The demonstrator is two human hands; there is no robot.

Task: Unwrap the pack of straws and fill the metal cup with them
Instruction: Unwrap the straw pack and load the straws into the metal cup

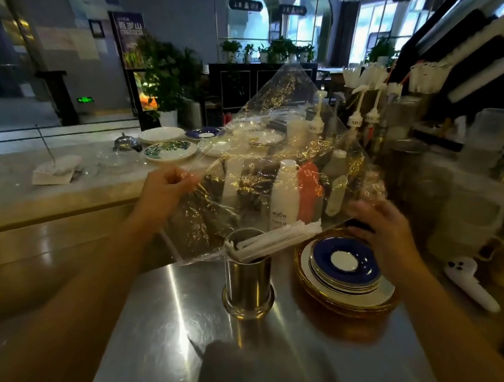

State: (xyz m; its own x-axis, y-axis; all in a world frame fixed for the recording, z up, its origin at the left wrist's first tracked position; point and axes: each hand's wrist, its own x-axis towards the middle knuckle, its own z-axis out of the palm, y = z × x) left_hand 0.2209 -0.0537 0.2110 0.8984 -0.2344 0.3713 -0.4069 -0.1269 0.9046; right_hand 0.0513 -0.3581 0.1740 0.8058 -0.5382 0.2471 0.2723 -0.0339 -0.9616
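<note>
Pretty dim indoors overall, and we get most of the light from the bright windows [379, 19] at the back, which are blown out to a bluish white. The steel desk [162, 317] throws a long streak of glare toward us, plus a dark shadow at the bottom edge. The clear wrap [276, 151] sparkles with yellowish glints. The right hand [388, 239] is motion-blurred, and the edges bend and go soft from the wide lens.
</note>
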